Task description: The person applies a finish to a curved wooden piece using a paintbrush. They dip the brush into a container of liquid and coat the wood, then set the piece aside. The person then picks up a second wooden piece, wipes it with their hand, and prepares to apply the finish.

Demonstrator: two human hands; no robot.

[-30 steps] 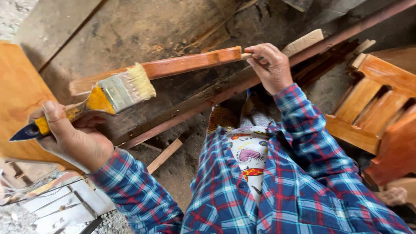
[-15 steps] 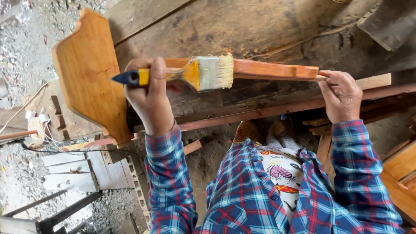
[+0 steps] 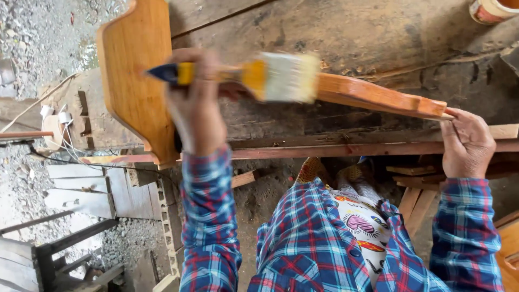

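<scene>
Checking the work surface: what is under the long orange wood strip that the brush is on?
Under the wood strip lies a rough grey plank. The brush and left hand cover its left end; the right hand holds its right end.

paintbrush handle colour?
Yellow with a dark blue tip, on the paintbrush in the left hand; head view.

Head camera, looking straight down.
One view only, worn on the head, close above the worktop [image 3: 378, 32], facing down past the person's chest.

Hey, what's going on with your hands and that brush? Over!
Left hand grips paintbrush, bristles on wooden strip. Right hand steadies strip's end. Nothing in the way.
</scene>
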